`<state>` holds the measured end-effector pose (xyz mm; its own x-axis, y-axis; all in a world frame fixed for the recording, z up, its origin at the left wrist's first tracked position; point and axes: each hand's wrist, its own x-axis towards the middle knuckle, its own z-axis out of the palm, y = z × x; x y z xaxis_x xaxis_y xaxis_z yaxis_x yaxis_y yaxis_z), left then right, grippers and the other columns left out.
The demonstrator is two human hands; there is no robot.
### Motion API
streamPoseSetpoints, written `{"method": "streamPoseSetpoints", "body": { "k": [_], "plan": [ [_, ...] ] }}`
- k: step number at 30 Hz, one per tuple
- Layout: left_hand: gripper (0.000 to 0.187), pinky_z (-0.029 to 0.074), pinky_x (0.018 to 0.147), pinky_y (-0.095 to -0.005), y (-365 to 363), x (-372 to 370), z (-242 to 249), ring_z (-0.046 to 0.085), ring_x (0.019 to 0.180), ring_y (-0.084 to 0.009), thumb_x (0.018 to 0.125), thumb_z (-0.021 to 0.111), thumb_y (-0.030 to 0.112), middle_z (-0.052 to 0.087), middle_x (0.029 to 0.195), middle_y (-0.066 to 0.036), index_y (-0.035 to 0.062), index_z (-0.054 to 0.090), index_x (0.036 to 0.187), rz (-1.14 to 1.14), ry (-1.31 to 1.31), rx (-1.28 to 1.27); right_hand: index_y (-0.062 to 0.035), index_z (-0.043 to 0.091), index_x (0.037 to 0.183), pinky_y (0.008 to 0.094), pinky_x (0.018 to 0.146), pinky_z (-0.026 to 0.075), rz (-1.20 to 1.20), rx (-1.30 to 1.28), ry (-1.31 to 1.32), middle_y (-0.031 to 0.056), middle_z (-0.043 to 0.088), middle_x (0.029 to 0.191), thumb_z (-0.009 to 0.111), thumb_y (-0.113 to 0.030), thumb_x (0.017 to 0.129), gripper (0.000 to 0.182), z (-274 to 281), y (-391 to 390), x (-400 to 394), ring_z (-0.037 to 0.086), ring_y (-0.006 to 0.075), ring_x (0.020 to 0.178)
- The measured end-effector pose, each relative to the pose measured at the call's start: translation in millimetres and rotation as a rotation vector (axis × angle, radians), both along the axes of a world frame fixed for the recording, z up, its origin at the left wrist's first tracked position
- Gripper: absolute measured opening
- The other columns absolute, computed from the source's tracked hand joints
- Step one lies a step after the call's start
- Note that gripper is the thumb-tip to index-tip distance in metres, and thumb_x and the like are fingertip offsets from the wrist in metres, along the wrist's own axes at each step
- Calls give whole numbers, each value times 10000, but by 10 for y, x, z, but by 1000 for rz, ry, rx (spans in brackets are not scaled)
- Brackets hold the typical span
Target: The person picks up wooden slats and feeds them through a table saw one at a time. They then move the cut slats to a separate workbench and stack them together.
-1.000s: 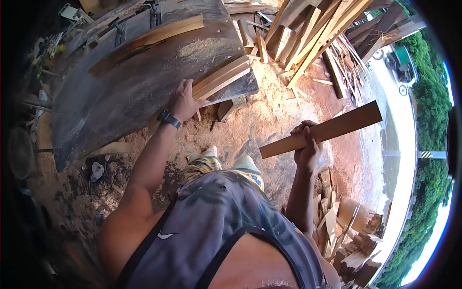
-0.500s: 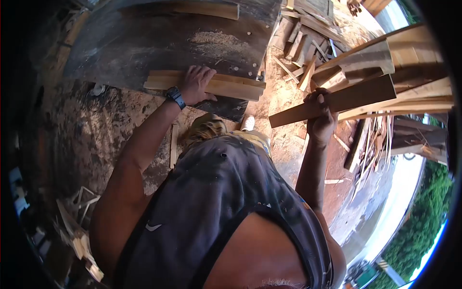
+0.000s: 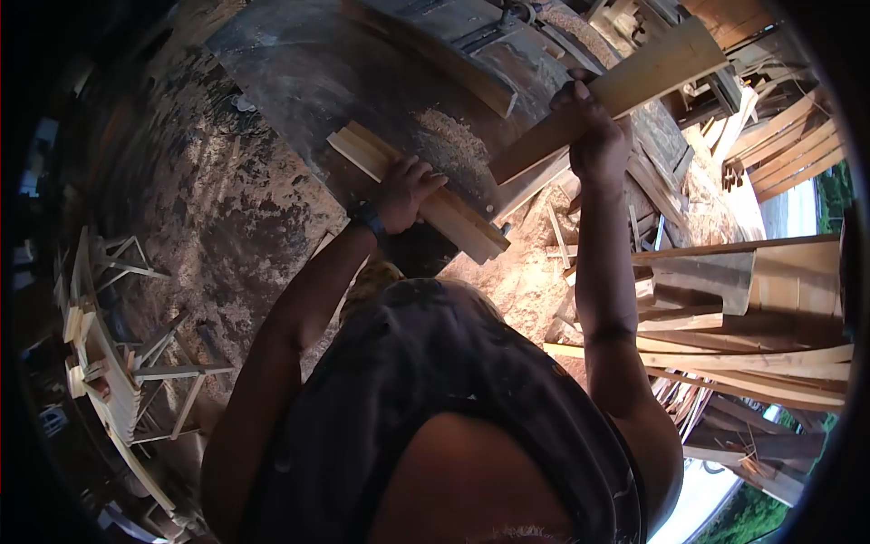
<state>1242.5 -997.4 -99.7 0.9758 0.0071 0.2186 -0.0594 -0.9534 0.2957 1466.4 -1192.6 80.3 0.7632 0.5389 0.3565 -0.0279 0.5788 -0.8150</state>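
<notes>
My left hand (image 3: pixel 406 189), with a watch on the wrist, rests flat on a small stack of pale wooden slats (image 3: pixel 453 220) lying at the edge of a dark, dusty work table (image 3: pixel 299 82). My right hand (image 3: pixel 594 136) is raised over the table and grips a long flat wooden board (image 3: pixel 634 82) near its lower half. The board slants up to the right. A heap of sawdust (image 3: pixel 453 145) lies on the table between the two hands.
Another plank (image 3: pixel 435 54) lies across the table top, with machine parts (image 3: pixel 507 18) behind it. Stacked boards and offcuts (image 3: pixel 770 308) fill the right side. Slat frames (image 3: pixel 127 363) stand at the left. The ground (image 3: pixel 507 281) is sawdust-covered.
My right hand has lifted the board higher and over the table. My left hand stays on the slat stack. My head has turned, so the whole scene has rotated.
</notes>
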Motion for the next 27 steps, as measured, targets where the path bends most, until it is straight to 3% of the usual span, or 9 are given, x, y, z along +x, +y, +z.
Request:
{"method": "streamPoseSetpoints", "body": {
  "k": [5, 7, 9, 11, 13, 19, 22, 24, 27],
  "plan": [
    [919, 355, 1164, -505, 48, 150, -99, 389, 1379, -418, 634, 879, 204, 480, 1421, -163, 152, 495, 1467, -2, -29, 22, 49, 641, 1160, 315, 688, 544, 91, -113, -58, 128, 677, 849, 654, -114, 902, 306, 156, 966, 574, 663, 195, 743],
    [906, 363, 1152, -509, 148, 233, 529, 407, 1372, -402, 677, 853, 214, 475, 1439, -184, 114, 459, 1487, -48, 170, 19, 55, 639, 1147, 326, 722, 549, 114, -46, -24, 129, 677, 884, 641, -101, 899, 293, 182, 1323, 704, 670, 204, 790],
    [880, 430, 1096, -487, 382, 468, 612, 519, 1267, -367, 717, 857, 240, 513, 1414, -207, 51, 447, 1473, -133, -185, -355, 14, 614, 1124, 390, 814, 545, 252, -103, -55, 116, 656, 1027, 660, -155, 854, 322, 74, 1693, 1005, 659, 251, 848],
    [871, 518, 980, -446, 803, 914, 786, 628, 1122, -336, 759, 864, 299, 555, 1371, -230, -8, 432, 1451, 4, -100, -484, 70, 633, 1084, 358, 756, 563, 305, -156, -35, 143, 687, 940, 613, -40, 866, 245, -124, 2071, 1245, 677, 235, 824],
    [830, 558, 870, -411, 1179, 1402, 978, 681, 1019, -326, 799, 846, 349, 603, 1307, -226, -16, 446, 1428, 243, -43, -593, 22, 615, 1151, 383, 817, 545, 343, -204, -134, 118, 664, 997, 641, -186, 867, 353, -301, 2430, 1362, 665, 255, 855],
    [624, 547, 844, -431, 1919, 2539, 887, 684, 971, -339, 847, 779, 427, 668, 1171, -192, 3, 562, 1250, 169, -161, -508, 18, 613, 1153, 355, 808, 552, 362, -318, -228, 119, 673, 1019, 631, -92, 878, 296, -349, 3067, 1503, 668, 204, 874],
    [549, 545, 833, -448, 1994, 2733, 813, 680, 963, -364, 841, 773, 410, 686, 1086, -186, 25, 591, 1186, 221, -165, -408, 26, 702, 949, 340, 740, 561, 227, -416, -369, 116, 728, 921, 668, -87, 847, 156, -360, 3234, 1574, 699, 188, 773],
    [465, 545, 828, -456, 2013, 2715, 804, 677, 962, -371, 831, 775, 363, 697, 1020, -186, 34, 636, 1129, 328, -286, -336, -11, 651, 1030, 391, 691, 559, 250, -345, -364, 122, 706, 874, 665, -111, 790, 260, -454, 3280, 1606, 694, 305, 779],
    [403, 547, 833, -455, 2040, 2684, 864, 680, 970, -358, 819, 778, 322, 709, 986, -182, 27, 669, 1072, 359, -202, -307, -16, 651, 1001, 394, 649, 547, 86, -485, -355, 112, 684, 793, 656, -173, 793, 260, -346, 3340, 1445, 671, 271, 705]
  ]
}}
